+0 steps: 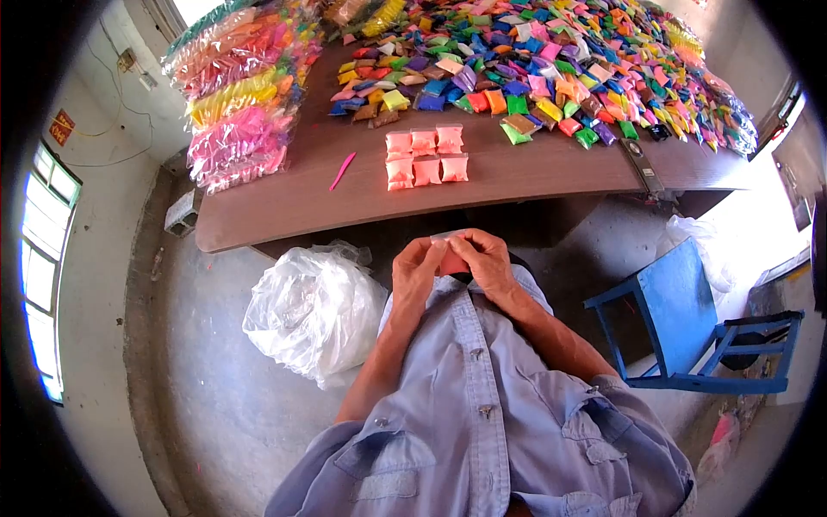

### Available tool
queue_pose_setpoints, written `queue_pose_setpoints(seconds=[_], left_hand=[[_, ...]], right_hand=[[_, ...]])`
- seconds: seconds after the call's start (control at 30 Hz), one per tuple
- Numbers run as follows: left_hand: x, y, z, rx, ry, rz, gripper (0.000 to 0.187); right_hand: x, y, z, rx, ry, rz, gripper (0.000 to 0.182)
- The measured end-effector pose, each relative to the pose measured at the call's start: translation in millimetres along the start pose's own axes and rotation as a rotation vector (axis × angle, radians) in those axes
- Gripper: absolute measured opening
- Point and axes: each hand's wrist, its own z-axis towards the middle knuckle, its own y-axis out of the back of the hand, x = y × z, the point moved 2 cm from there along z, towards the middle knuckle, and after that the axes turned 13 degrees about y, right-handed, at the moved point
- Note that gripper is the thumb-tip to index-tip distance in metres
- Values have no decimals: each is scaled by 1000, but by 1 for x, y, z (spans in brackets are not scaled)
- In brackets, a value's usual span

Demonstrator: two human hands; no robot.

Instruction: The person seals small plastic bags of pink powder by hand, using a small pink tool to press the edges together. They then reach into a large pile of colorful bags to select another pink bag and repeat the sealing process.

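With the grips of the left hand (415, 269) and right hand (484, 265) pinching the small salmon-pink, clear-plastic packet (452, 262) off the near edge of the brown tabletop (534, 176), light, even fingertip pressure should spare its filling.

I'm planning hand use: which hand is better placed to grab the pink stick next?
Left, probably: the pink stick lies nearer the left hand than the right hand. Both pinch the pink packet, so left must release first.
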Motion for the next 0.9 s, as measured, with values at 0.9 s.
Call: queue_pose_setpoints(seconds=[0.9], left_hand=[[13,11,11,-34,-119,146,19]], right_hand=[[6,-4,-1,31,21,-13,19]])
